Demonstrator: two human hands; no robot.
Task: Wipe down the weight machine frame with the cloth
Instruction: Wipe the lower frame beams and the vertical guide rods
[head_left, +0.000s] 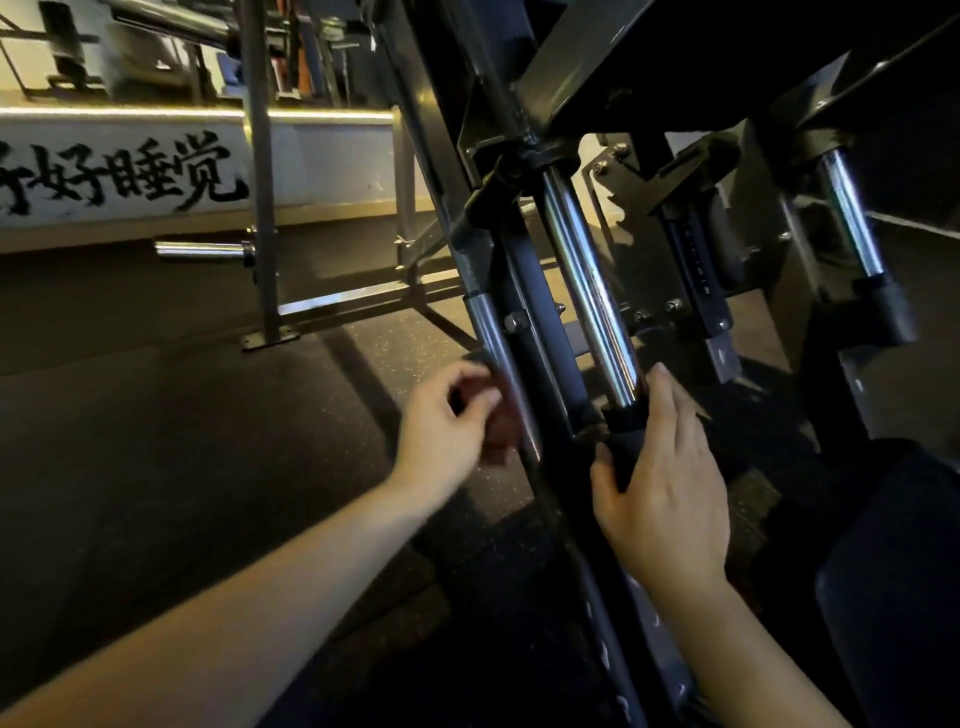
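The dark weight machine frame (524, 332) slants across the middle, with a chrome rod (587, 280) and a grey tube (493, 338) running down it. My left hand (447, 421) is against the grey tube with its fingers curled over a small reddish-brown wad, apparently the cloth (501, 436), most of it hidden. My right hand (665, 478) holds the black rubber sleeve (623, 431) at the foot of the chrome rod, thumb on its left side and fingers along its right.
A second chrome rod (852, 213) with its black sleeve stands at the right. A grey steel rack (260, 208) with a chrome peg (202, 250) is bolted to the dark rubber floor (156, 441) at the left. A white wall panel (322, 161) with black lettering runs behind.
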